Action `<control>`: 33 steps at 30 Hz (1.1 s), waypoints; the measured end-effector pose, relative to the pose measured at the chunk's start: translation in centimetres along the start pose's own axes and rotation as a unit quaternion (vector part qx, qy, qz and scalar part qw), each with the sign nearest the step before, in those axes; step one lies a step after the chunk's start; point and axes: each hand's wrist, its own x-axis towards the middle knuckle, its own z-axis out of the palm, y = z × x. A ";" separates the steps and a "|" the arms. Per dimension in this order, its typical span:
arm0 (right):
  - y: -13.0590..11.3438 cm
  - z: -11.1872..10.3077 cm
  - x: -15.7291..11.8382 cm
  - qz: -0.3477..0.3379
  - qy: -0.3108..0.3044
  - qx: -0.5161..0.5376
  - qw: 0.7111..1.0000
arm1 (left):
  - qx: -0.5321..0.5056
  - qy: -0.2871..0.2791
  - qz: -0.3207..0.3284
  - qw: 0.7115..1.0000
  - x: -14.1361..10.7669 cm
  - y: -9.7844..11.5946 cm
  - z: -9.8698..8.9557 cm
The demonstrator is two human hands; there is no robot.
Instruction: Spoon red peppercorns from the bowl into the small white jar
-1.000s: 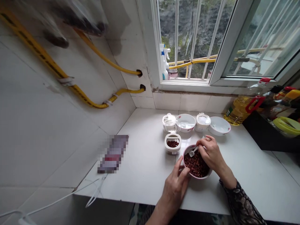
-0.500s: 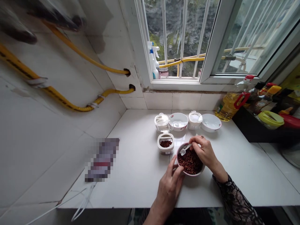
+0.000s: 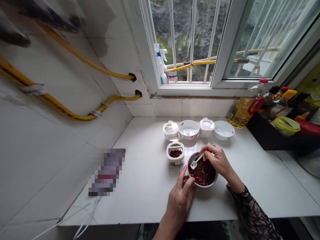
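As seen at lower centre of the frame, a small white spoon (image 3: 194,163) sits pinched in the closed fingers of the right hand (image 3: 217,162), above dried red peppercorns (image 3: 203,173) in a white bowl (image 3: 202,185). The left hand (image 3: 178,203) touches the bowl's rim; whether it grips cannot be told.

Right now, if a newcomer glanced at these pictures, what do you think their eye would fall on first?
Probably the white bowl of dark red dried spice at the front of the white counter, with the right hand pinching a small white spoon in it and the left hand against its side. Next come the yellow hoses on the tiled wall at left and the barred window above the counter.
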 end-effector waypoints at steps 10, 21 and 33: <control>0.1 0.3 -0.4 -0.087 -0.051 -0.085 0.991 | 0.010 0.003 0.005 1.000 0.1 0.1 -0.1; -0.8 -0.7 -0.6 -0.033 -0.080 -0.036 0.996 | 0.016 0.004 0.007 1.000 0.1 0.1 -0.1; -0.6 -0.7 -0.7 -0.070 -0.099 -0.065 0.990 | 0.015 0.002 0.003 1.000 0.1 0.1 0.0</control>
